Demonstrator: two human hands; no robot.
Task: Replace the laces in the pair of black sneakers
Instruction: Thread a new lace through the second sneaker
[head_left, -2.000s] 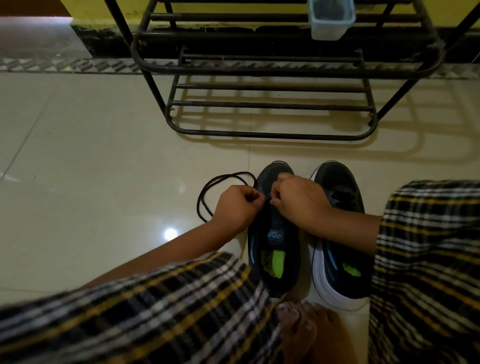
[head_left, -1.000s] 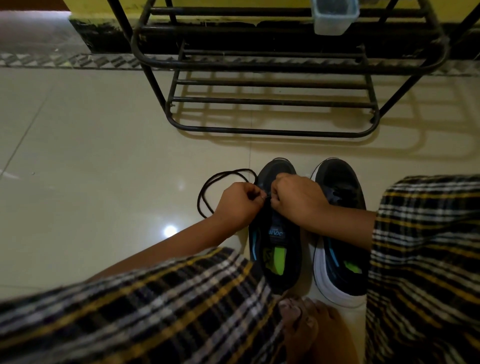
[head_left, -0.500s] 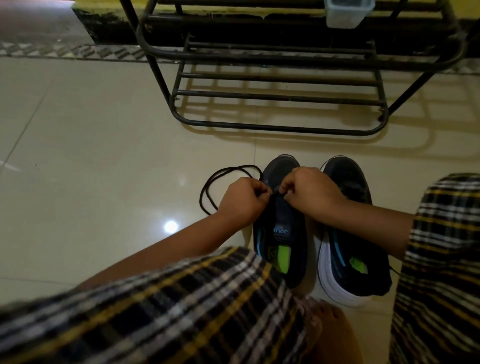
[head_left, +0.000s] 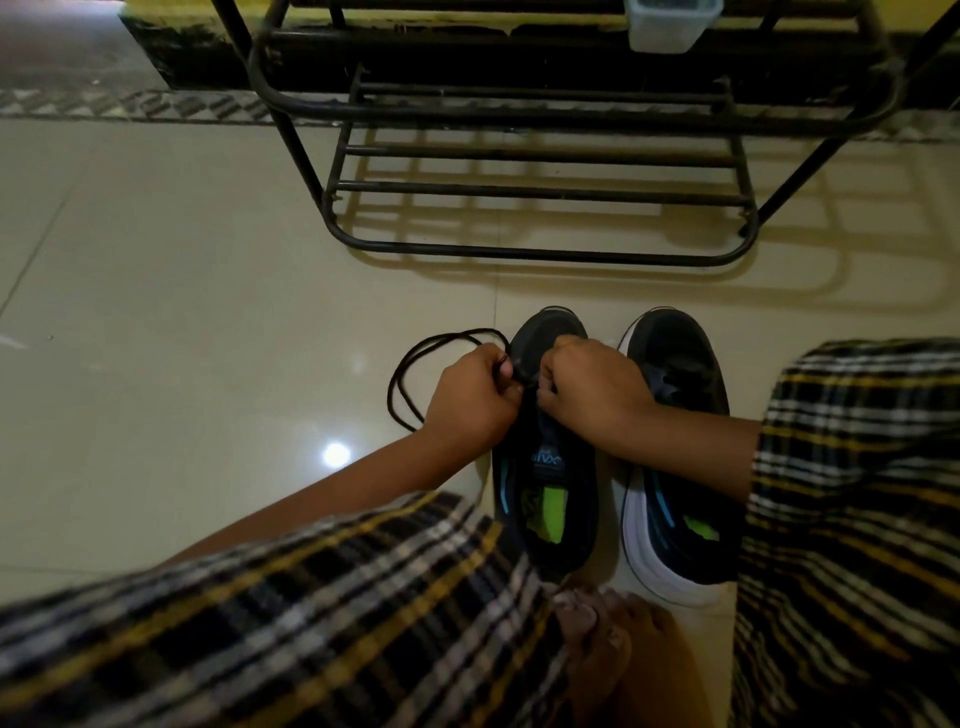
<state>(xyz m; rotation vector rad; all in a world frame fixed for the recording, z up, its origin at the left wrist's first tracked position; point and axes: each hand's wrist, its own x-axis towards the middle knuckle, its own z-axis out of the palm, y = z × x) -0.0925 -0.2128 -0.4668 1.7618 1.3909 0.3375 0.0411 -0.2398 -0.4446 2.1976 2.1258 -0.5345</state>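
Eyelets (head_left: 530, 387) hidden behind both fists.

My left hand (head_left: 470, 397) and right hand (head_left: 589, 387) are both curled over the front of the left sneaker (head_left: 545, 467), pinching the black lace (head_left: 415, 364) between my fingers (head_left: 501, 364) at the eyelets. The loose lace loops out on the floor (head_left: 182, 312) left of my fingers. The right sneaker (head_left: 675, 441) stands just right of them, under my right forearm. Beyond my fingers stands a black metal shoe rack (head_left: 519, 192).
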